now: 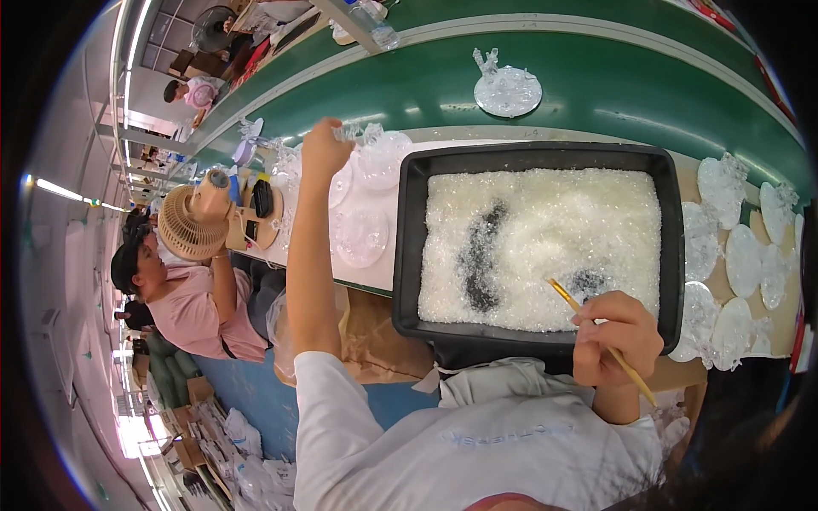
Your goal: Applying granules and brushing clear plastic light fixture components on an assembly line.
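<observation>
My left hand (326,152) reaches out to the far left and pinches a small clear plastic piece (351,133) above a stack of clear round discs (379,162). My right hand (615,336) grips a thin yellow stick (596,336), whose tip rests in a black tray (409,255) filled with tiny clear crystals (554,230). Dark bare patches show in the crystal layer. My white sleeve runs along the lower edge.
A green conveyor belt (596,77) runs behind the tray and carries one clear disc (508,90). More clear discs (741,255) lie at the right. A person in a pink shirt (200,311) sits at the left beside a small beige fan (189,223).
</observation>
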### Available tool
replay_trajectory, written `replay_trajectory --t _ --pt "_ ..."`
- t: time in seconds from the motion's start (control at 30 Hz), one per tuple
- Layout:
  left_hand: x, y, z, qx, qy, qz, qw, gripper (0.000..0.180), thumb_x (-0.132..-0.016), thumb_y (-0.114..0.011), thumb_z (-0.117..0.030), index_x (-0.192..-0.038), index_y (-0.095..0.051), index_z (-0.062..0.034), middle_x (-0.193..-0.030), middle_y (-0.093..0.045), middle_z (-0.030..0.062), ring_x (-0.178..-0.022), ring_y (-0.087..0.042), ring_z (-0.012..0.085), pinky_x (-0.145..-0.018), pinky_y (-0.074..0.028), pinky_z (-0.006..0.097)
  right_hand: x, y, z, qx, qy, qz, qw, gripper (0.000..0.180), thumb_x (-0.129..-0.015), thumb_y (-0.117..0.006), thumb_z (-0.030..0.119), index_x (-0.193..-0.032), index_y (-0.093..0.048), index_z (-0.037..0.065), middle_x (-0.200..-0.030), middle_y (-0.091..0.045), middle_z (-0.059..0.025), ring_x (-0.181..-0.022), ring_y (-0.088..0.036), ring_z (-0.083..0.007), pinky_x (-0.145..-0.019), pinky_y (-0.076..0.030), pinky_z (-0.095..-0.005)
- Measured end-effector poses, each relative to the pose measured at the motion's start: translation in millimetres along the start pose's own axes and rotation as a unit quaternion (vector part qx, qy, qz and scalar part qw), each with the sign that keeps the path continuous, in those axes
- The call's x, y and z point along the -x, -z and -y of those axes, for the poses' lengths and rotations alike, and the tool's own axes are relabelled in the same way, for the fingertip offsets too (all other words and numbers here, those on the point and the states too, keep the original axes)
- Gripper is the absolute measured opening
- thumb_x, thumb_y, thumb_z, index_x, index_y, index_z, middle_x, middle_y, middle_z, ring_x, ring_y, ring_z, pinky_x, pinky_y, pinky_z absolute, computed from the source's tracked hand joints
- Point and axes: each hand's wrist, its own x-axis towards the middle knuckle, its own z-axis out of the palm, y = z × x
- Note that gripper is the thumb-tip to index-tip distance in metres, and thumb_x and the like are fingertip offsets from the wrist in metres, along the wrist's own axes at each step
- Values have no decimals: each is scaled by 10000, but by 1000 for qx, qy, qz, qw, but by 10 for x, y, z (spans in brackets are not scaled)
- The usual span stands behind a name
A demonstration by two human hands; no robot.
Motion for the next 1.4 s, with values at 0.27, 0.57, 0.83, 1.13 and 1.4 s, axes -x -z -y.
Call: replay_trajectory --t 0.27,0.57,0.83,1.13,1.4 --pt "456 593 -1212 99 -170 -281 939 203 -854 -667 -123 -1024 -633 -16 -779 -667 134 -702 -656 276 -650 -505 356 86 50 19 -13 -38 -32 999 83 -841 -599 56 -879 -532 24 -849 -593 -181 -583 -603 -200 -525 -523 -282" --pt "1496 332 -2055 298 -239 -219 898 147 -889 -694 -160 -1011 -662 -83 -787 -693 60 -556 -618 167 -548 -480 260 74 72 -50 -137 -70 -169 974 115 -798 -568 -38 -894 -561 25 -971 -560 -190 -647 -635 -193 -589 -570 -272" --pt "1583 237 -2076 346 -422 -186 818 241 -742 -737 61 -968 -659 33 -822 -693 125 -569 -597 176 -518 -476 242 -8 70 16 -35 -136 -19 990 109 -829 -592 -33 -897 -549 42 -910 -560 -143 -623 -609 -174 -556 -539 -261" --pt "1587 237 -1996 390 -479 -103 780 269 -907 -610 -69 -1047 -587 159 -825 -681 246 -626 -600 207 -574 -495 285 -20 10 6 -22 -185 31 982 136 -705 -633 -47 -816 -632 31 -857 -620 -156 -632 -649 -208 -573 -546 -278" --pt "1616 204 -2032 437 -465 -109 762 470 -647 -793 72 -1079 -611 42 -868 -677 198 -583 -584 249 -481 -416 303 -42 -21 22 -30 -189 22 981 168 -658 -634 -66 -797 -640 27 -839 -641 -156 -597 -632 -200 -545 -529 -280"
